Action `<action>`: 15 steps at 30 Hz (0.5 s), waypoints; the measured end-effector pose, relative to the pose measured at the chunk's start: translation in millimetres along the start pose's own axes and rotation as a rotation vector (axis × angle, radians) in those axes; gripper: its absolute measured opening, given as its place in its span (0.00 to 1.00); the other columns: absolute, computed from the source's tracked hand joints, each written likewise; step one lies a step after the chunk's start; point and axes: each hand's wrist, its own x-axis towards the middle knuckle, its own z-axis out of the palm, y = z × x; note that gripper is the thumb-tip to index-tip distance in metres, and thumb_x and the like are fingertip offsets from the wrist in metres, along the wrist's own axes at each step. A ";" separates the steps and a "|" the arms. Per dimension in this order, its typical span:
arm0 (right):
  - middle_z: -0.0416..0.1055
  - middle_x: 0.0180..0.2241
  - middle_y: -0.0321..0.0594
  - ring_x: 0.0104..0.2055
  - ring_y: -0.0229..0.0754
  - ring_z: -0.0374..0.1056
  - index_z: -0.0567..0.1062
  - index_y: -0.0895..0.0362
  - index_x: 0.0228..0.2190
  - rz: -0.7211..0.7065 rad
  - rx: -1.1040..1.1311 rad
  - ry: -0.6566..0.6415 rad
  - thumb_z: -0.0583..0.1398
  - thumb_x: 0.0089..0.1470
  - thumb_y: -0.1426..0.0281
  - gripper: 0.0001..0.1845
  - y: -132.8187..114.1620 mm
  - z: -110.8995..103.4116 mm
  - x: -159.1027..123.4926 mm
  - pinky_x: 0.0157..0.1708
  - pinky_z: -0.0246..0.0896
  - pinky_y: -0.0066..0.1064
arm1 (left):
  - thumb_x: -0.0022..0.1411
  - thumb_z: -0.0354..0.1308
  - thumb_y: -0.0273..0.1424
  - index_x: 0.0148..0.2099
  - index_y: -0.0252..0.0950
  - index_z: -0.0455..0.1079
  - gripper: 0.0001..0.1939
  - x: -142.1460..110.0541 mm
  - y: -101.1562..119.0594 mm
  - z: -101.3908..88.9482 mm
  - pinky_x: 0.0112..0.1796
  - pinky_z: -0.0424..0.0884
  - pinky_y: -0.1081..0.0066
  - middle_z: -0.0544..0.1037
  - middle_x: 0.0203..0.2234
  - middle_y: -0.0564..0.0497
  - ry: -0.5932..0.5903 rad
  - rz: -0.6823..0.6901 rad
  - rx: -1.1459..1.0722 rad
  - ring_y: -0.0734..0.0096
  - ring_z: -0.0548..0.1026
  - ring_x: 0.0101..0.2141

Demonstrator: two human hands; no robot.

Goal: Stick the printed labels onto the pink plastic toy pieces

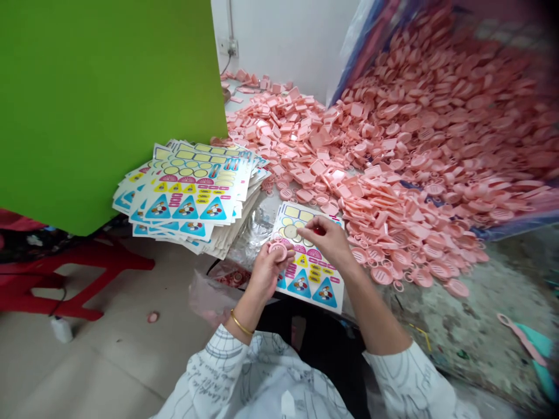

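Observation:
My left hand (262,272) is closed on a small round pink plastic piece (278,251) with slots in its face. My right hand (328,240) pinches the edge of a round pale yellow sticker (290,234), just above and to the right of the pink piece. Under both hands lies a sticker sheet (325,272) printed with yellow circles and rectangles, pink half-rounds and blue triangles. My hands and forearms cover parts of the sheet.
A thick stack of sticker sheets (192,192) stands left, beside a green panel (105,105). Pink plastic pieces (305,145) are heaped behind and right, spilling from a large bag (471,128). A red stool (87,279) is left; a teal-and-pink tool (530,343) lies right.

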 end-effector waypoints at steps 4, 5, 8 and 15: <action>0.71 0.25 0.35 0.27 0.37 0.63 0.73 0.55 0.25 -0.076 -0.099 -0.143 0.65 0.48 0.55 0.16 -1.6 -7.6 -25.3 0.27 0.54 0.28 | 0.58 0.60 0.31 0.44 0.33 0.68 0.12 -15.2 12.4 0.5 0.41 0.76 0.63 0.79 0.35 0.46 -0.091 -0.082 -0.114 0.66 0.79 0.32; 0.70 0.25 0.35 0.27 0.37 0.63 0.73 0.55 0.25 -0.090 -0.125 -0.167 0.65 0.48 0.56 0.15 -1.6 -8.2 -29.0 0.27 0.54 0.28 | 0.61 0.58 0.34 0.44 0.32 0.69 0.12 -17.9 14.1 0.5 0.40 0.77 0.63 0.79 0.34 0.46 -0.098 -0.106 -0.132 0.66 0.79 0.31; 0.70 0.24 0.34 0.27 0.36 0.64 0.73 0.55 0.25 -0.135 -0.187 -0.202 0.65 0.49 0.58 0.13 -2.8 -8.5 -35.1 0.27 0.54 0.28 | 0.66 0.52 0.43 0.47 0.32 0.69 0.19 -23.0 15.2 -0.4 0.37 0.77 0.62 0.79 0.33 0.43 -0.117 -0.141 -0.137 0.64 0.79 0.30; 0.72 0.26 0.33 0.28 0.36 0.66 0.72 0.55 0.24 -0.253 -0.275 -0.252 0.66 0.51 0.64 0.11 -11.2 -7.2 -41.5 0.30 0.56 0.28 | 0.69 0.45 0.47 0.47 0.32 0.68 0.23 -29.5 9.7 -0.6 0.38 0.77 0.60 0.79 0.32 0.43 -0.120 -0.165 -0.106 0.65 0.78 0.29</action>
